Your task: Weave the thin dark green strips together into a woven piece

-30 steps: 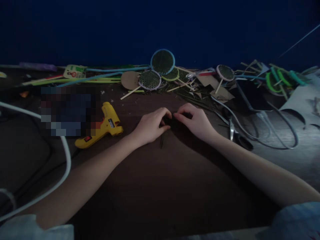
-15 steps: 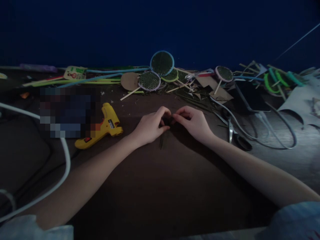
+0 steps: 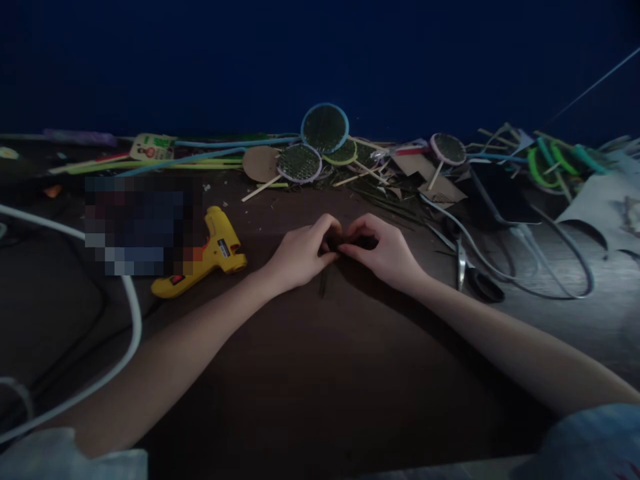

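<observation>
Above the middle of the dark table, my left hand [image 3: 304, 252] is closed in a pinch. Thin dark strips [image 3: 323, 283], greenish in the dim light, hang below its fingers. My right hand [image 3: 387, 252] meets it from the right, thumb and forefinger pressed together against the left fingertips. Whatever lies between the two pinches is small, dark and mostly hidden by fingers. A yellow glue gun [image 3: 220, 247] lies to the left of my left hand. Scissors with black handles [image 3: 461, 263] rest to the right of my right hand.
Along the back lie small round net rackets [image 3: 299, 163] on sticks, a cardboard disc [image 3: 260, 164] and dark strips. A phone [image 3: 505, 193] with a cable sits at right. A white cable [image 3: 133, 313] crosses my left forearm. A pixelated patch hides something beside the glue gun.
My right thumb and forefinger have moved slightly left and down, closing up to the left fingertips. My left hand has stayed almost still.
</observation>
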Motion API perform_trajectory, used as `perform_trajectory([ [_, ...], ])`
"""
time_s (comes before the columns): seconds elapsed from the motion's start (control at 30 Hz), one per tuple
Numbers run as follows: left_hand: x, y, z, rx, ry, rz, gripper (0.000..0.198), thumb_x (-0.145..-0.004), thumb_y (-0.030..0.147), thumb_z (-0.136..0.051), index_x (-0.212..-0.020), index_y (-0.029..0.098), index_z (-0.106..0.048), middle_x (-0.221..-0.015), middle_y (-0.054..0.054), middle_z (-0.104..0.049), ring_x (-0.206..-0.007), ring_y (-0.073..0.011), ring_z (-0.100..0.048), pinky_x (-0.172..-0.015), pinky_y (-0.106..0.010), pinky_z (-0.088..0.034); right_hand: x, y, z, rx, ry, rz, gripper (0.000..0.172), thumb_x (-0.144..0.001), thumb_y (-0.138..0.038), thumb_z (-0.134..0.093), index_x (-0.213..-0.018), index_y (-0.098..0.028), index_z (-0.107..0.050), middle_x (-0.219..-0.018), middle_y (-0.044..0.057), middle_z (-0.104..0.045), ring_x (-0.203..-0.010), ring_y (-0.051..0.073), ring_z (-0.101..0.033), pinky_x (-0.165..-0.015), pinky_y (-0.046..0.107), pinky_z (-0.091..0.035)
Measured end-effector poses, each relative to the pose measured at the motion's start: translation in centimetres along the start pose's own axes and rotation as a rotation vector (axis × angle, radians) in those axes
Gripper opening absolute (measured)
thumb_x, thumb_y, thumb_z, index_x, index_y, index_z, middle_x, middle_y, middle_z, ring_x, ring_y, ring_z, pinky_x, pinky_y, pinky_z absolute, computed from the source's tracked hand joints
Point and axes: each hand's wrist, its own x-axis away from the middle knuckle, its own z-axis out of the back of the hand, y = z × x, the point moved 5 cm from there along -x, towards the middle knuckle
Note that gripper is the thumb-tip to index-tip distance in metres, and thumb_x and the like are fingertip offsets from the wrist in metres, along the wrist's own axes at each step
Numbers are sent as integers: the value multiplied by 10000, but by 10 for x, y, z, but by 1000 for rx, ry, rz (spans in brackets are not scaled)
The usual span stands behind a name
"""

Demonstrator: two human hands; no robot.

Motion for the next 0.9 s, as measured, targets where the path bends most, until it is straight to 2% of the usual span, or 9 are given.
perform_trajectory([
  [0.43,0,1,1,18,-7,-5,320,-726,122,-639,-941,227,-427,-845,35,-603,-733,-125,-595,-639,-245,-411,2,-4,-2,100,-46,73,138,-701,-163,-590,-815,-214,-533,-820,9,-612,-813,170,-583,-757,340,-465],
  [0.77,1,1,0,41,-1,-19,319,-738,121,-645,-947,223,-427,-848,36,-610,-726,-116,-591,-640,-237,-414,1,-5,-1,145,-44,51,124,-699,-142,-581,-792,-205,-528,-781,2,-591,-766,157,-558,-706,312,-438],
  [0.9,2,1,1,49,4,-29,344,-734,115,-644,-979,226,-430,-881,34,-605,-723,-107,-586,-651,-233,-423,-1,-5,0,236,-30,57,181,-660,-119,-584,-809,-207,-531,-774,12,-583,-785,177,-531,-685,313,-428],
])
